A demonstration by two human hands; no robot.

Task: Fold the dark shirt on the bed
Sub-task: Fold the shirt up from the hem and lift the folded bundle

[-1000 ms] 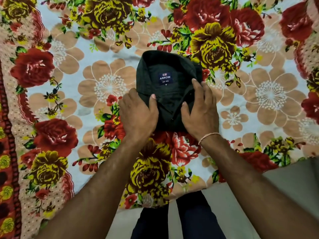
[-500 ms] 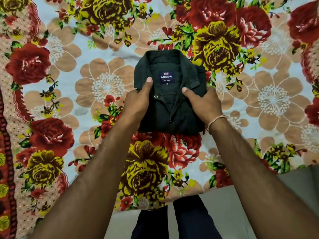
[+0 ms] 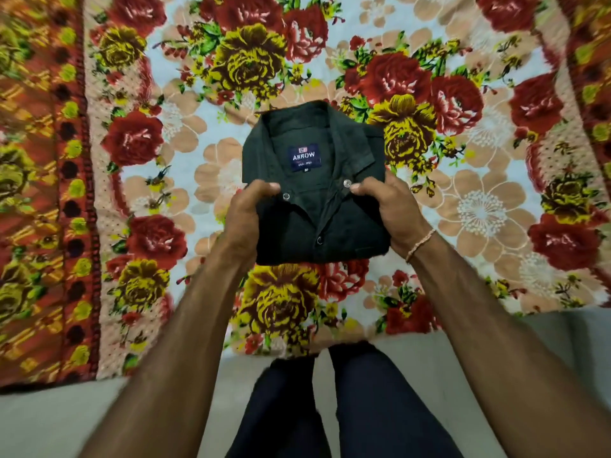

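Dark shirt (image 3: 317, 223) basically folded, gripped from both sides.
Left hand (image 3: 243, 219) and right hand (image 3: 391, 216) fingers pinch its edges, collar just past them, likely keeping the bundle square over the bed (image 3: 479, 209).

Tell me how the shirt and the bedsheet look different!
The dark shirt is plain, almost black; the bedsheet is covered in red, yellow and tan flowers. The shirt is folded into a small bundle gripped by the left hand and right hand; the bedsheet is spread wide. Both are cloth.
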